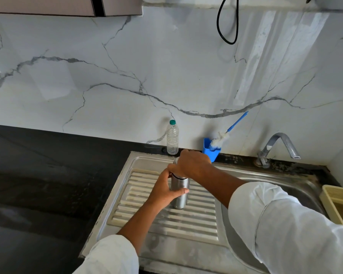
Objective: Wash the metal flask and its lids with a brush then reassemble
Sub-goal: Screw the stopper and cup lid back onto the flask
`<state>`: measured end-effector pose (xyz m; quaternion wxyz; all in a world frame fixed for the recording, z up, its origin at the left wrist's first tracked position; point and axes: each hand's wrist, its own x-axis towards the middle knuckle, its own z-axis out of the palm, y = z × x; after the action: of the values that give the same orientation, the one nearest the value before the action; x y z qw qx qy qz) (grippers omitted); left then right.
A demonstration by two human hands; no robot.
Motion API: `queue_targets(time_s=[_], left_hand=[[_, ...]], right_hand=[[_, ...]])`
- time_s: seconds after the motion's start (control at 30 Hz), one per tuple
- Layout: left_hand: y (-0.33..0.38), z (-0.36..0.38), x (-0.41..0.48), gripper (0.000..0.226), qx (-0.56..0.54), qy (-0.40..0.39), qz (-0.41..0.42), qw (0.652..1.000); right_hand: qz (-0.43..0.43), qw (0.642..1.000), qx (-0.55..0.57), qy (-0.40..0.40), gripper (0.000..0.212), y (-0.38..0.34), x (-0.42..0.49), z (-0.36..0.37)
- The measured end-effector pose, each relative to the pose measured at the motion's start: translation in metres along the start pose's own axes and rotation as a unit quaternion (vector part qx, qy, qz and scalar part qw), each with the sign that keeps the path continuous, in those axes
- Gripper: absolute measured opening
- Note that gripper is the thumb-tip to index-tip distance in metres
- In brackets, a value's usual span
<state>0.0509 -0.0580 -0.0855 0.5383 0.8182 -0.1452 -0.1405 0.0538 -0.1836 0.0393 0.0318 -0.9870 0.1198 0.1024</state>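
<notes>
— Head view: which step is this?
— The metal flask (179, 194) stands upright on the draining board (186, 220), left of the basin. I have the left hand (164, 189) wrapped round its body and the right hand (192, 164) curled over the top lid, which the palm hides. I judge it a twisting step; off or on, I cannot tell.
— Next?
— Hold the body firm and turn the lid squarely. The brush (219, 138) waits in its blue holder (211, 152), just behind.
</notes>
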Motion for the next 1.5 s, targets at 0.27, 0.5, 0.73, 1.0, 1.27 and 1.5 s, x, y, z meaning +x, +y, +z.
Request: queue_targets(time_s=[0.27, 0.5, 0.73, 1.0, 1.27, 1.5], left_hand=[[0.0, 0.01, 0.003, 0.065, 0.002, 0.022, 0.009, 1.0], [-0.001, 0.014, 0.002, 0.068, 0.022, 0.044, 0.019, 0.999], [0.002, 0.012, 0.001, 0.069, 0.02, 0.025, 0.012, 0.999], [0.002, 0.009, 0.0, 0.073, 0.002, 0.016, 0.004, 1.0], [-0.007, 0.013, 0.001, 0.072, 0.004, 0.041, 0.0, 0.999], [-0.005, 0.0, -0.002, 0.063, 0.026, 0.048, -0.002, 0.999]], right_hand=[[0.022, 0.996, 0.071, -0.044, 0.053, 0.007, 0.004, -0.001], [0.046, 0.984, 0.121, -0.122, 0.055, 0.006, 0.017, -0.002], [0.057, 0.962, 0.215, -0.156, 0.054, 0.01, 0.021, -0.002], [-0.031, 0.942, 0.305, -0.136, 0.091, 0.051, 0.001, 0.01], [-0.132, 0.914, 0.377, -0.072, 0.09, 0.067, -0.006, 0.056], [-0.125, 0.917, 0.379, 0.006, 0.078, 0.052, 0.001, 0.069]])
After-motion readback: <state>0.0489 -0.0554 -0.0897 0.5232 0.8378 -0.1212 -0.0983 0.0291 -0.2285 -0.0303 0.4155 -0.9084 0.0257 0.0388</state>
